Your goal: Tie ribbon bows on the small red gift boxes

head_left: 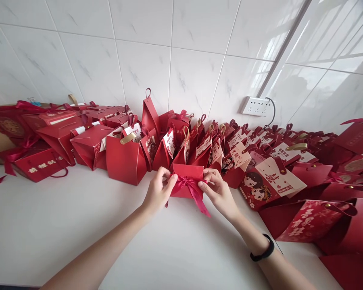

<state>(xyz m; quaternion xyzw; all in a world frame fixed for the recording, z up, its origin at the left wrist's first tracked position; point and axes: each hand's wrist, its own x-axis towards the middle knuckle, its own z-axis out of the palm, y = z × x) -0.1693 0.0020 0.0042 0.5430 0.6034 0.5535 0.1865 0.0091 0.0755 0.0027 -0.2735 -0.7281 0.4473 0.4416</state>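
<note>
A small red gift box [188,171] stands on the white table in front of me. Across its front is a crimson satin ribbon [196,193] tied in a bow, its tails hanging down. My left hand [161,187] pinches the bow's left side between thumb and fingers. The bow's right side is pinched by my right hand [217,191], with the thumb in front. Both hands are level, one at each side of the box. The box's back and the ribbon inside the pinches are hidden.
Red gift boxes with strap handles, among them a plain one [125,161] and one with cartoon figures [269,183], crowd the rear and right of the white table [133,241]. Behind them rises a tiled wall [145,60] with a power strip [255,106]. A black wristband [263,249] circles my right wrist.
</note>
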